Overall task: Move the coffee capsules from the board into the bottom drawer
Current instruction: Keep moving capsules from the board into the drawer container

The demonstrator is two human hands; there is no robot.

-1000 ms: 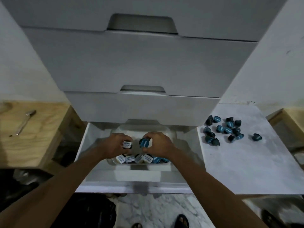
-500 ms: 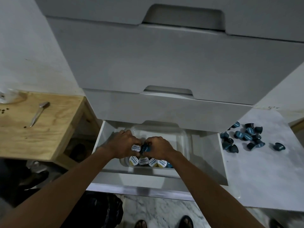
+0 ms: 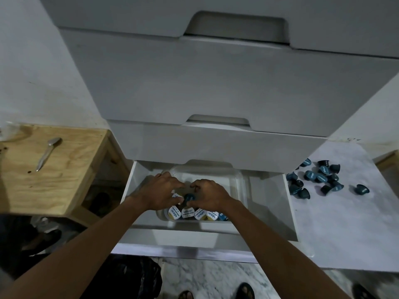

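Both hands work inside the clear tub (image 3: 237, 178) in the bottom drawer (image 3: 289, 212): the right hand (image 3: 210, 194) pinches a blue capsule (image 3: 189, 197), while the left hand (image 3: 160, 190) curls around a white-lidded capsule (image 3: 177, 196). Roughly 15 capsules (image 3: 317, 178) wait on the marble board (image 3: 345, 223). Crowding could tip the seated row (image 3: 194, 213) if either hand presses sideways.

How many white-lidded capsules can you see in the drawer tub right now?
5. Four white-lidded capsules line the near wall of the tub; a fifth peeks out by the left hand. Both it and the right hand, pinching a blue capsule, may hide more.
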